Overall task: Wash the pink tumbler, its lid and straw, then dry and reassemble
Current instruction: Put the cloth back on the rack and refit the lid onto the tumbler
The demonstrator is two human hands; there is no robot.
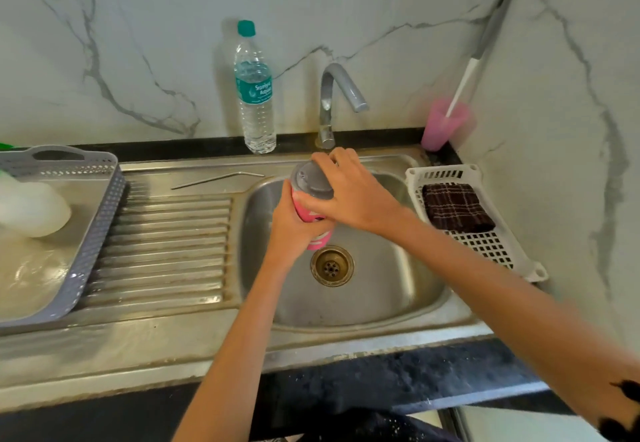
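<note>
I have the pink tumbler (307, 216) over the sink (381, 289) basin, just far of the drain (332, 266), tilted so its top leans far-left. The grey lid (311, 180) is on it; I can't tell if it's seated tight or loose.

The left grip (294, 230) is wrapped round the pink body from the near-left side, fingers curled onto it. The right grip (351, 196) comes in from the right and sits over the lid, fingers curled round its rim.

The straw (214, 178), bent metal, lies flat on the steel ledge left of the basin, on the far side of the ribbed drainboard (166, 234), well apart from both grips.

The faucet (332, 95) is at the far edge, right behind the tumbler. The water bottle (254, 95) with its green cap stands upright just left of the faucet.

In the far right corner a pink cup (441, 126) holds a white-handled tool (464, 81) that leans on the wall. A white basket (443, 172) sits right of the basin with a dark checked cloth (457, 206) folded in it.

On the left, a grey perforated tray (97, 206) overlaps the drainboard and holds a white container (31, 206), too blurred to identify. The black table (415, 382) edge runs along the near side.
</note>
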